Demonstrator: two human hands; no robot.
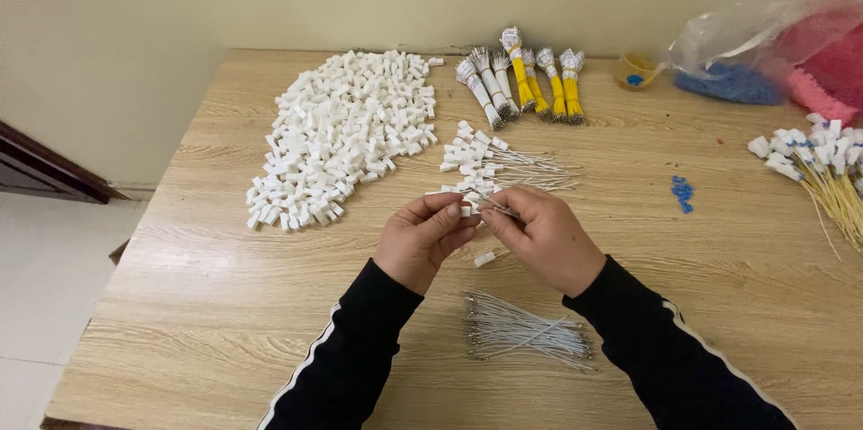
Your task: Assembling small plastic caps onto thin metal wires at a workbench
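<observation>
My left hand (425, 236) pinches a small white plastic connector (465, 211) between thumb and fingers above the wooden table (225, 304). My right hand (539, 234) holds a thin white wire (493, 205) with its end at that connector. Just beyond my hands lies a small heap of white wires with connectors on them (490, 169). A loose bundle of bare white wires (521, 331) lies between my forearms. One single connector (485, 258) rests on the table under my hands.
A big pile of white connectors (346, 129) covers the table's left part. Bundles of white and yellow wires (526, 79) lie at the back. Yellow wires with connectors (822, 169) sit at right, by plastic bags of blue and pink bits (773, 57), some blue pieces (683, 192) and a small yellow cup (636, 70).
</observation>
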